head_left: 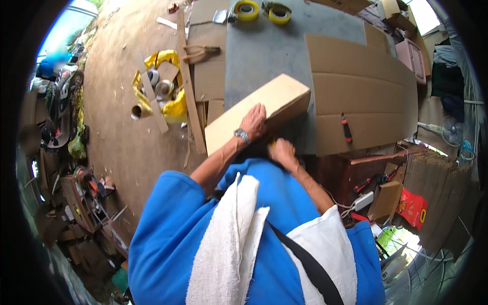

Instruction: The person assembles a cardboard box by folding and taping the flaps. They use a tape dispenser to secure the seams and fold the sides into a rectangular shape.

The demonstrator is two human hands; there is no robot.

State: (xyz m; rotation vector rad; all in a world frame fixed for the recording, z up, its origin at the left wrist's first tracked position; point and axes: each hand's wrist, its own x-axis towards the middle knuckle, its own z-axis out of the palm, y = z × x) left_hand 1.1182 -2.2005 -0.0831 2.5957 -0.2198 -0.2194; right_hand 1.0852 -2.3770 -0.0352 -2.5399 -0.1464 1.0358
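Note:
A long closed cardboard box (254,104) lies slantwise on the grey tabletop (264,48), its near left end close to my body. My left hand (253,121), with a watch on its wrist, grips the box's near edge, fingers bent over the top face. Close below the box's near side, my right hand (282,152) is closed in a fist. A bit of yellow shows at its fingers; the rest of what it holds is hidden.
A flat cardboard sheet (366,86) covers the table's right, with a red-and-black tool (346,128) on it. Tape rolls (246,10) lie at the far edge. Pliers (201,53) rest at left, near a yellow bag (175,105) with tape rolls and scraps. Stacked cardboard (432,188) stands right.

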